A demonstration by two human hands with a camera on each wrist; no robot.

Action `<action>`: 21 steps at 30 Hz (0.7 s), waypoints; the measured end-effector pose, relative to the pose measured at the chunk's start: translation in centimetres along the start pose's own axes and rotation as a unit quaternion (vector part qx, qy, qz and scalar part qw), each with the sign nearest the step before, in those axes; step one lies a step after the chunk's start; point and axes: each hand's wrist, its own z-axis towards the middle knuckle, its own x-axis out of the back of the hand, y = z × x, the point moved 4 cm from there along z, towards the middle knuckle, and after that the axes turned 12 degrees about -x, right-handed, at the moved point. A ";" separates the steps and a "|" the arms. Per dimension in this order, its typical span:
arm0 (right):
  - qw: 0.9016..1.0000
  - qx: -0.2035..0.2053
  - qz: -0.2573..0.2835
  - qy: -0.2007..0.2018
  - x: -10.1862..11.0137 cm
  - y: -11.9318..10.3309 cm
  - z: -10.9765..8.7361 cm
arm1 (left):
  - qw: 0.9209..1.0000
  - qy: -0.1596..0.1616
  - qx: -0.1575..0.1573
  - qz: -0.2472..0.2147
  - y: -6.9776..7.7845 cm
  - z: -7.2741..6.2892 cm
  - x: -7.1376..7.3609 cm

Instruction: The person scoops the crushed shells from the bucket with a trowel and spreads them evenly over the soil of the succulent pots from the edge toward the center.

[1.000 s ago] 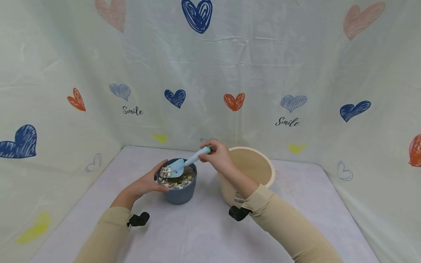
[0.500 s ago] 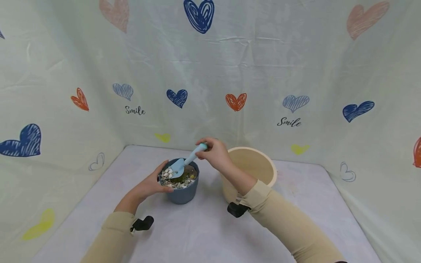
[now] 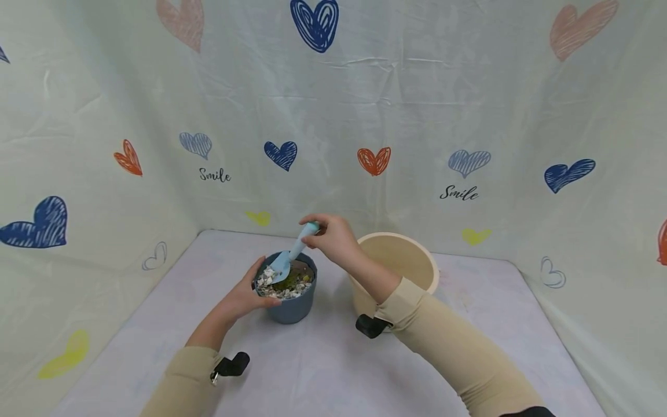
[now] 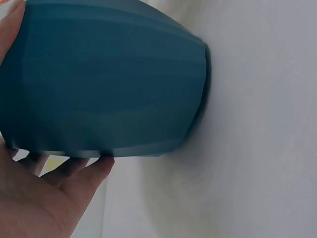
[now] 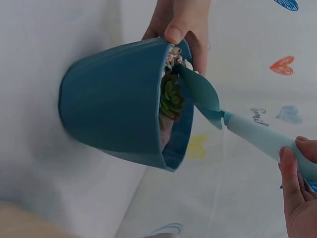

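A blue plant pot (image 3: 289,310) stands on the table, holding white pebbles (image 3: 264,279) and a green succulent (image 5: 171,99). My left hand (image 3: 244,296) grips the pot's left side, thumb at the front of the rim and the other fingers around the far side. With thumb and fingers, my right hand (image 3: 336,238) pinches the handle end of a light blue trowel (image 3: 298,248). The trowel slants down to the left, its blade inside the rim and its tip at the pebbles beside the succulent.
Right of the pot, partly behind my right forearm, stands a larger cream bucket (image 3: 411,258). A pale cloth covers the table (image 3: 312,370). A curtain (image 3: 333,104) printed with hearts hangs around the back and sides.
My right hand has moved left and slightly up, tilting the trowel steeper. Pebbles that lay at the blade's tip now rest in the pot's left part. The left hand keeps its grip.
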 end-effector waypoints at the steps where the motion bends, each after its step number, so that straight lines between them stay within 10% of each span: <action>1: 1.000 0.000 -0.002 -0.001 0.0 -0.1 0.0 | 1.000 0.002 0.000 0.001 0.0 -0.1 -0.1; 21: 0.999 0.015 -0.036 0.000 -0.5 -1.1 -0.1 | 0.997 0.043 -0.034 0.046 0.5 -0.5 -1.3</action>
